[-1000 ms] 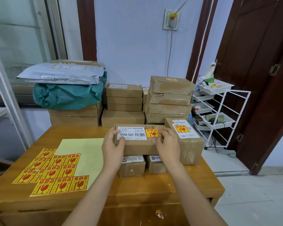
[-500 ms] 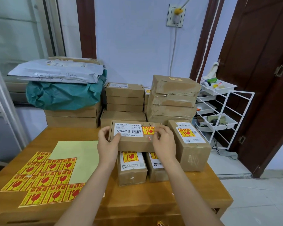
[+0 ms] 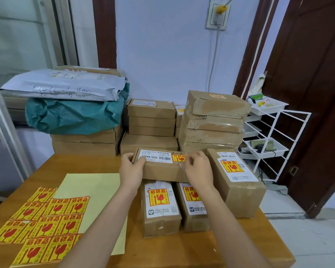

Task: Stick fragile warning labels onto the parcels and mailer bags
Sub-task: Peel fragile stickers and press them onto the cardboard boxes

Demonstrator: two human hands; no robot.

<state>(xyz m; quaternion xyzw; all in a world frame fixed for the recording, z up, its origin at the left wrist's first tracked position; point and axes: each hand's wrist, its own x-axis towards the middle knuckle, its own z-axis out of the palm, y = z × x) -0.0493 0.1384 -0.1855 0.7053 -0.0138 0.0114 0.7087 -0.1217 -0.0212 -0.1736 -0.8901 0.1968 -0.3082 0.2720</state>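
A flat brown parcel (image 3: pixel 162 168) with a white address label and a small yellow-red fragile label (image 3: pixel 178 158) lies across two small labelled boxes (image 3: pixel 160 206). My left hand (image 3: pixel 131 169) grips its left end. My right hand (image 3: pixel 198 169) grips its right end, fingers by the fragile label. A sheet of yellow-red fragile stickers (image 3: pixel 45 221) lies on the wooden table (image 3: pixel 184 252) at the left, over a pale yellow backing sheet (image 3: pixel 97 188). A larger labelled box (image 3: pixel 238 182) stands to the right.
Stacks of brown parcels (image 3: pixel 213 120) line the table's back edge. A grey mailer bag (image 3: pixel 64 87) and a green mailer bag (image 3: pixel 74 115) lie on boxes at back left. A white wire rack (image 3: pixel 267 136) stands right of the table, beside a dark door.
The parcel in both hands has moved away from me across the two small boxes, uncovering their fragile labels. The camera has come closer and tilted.
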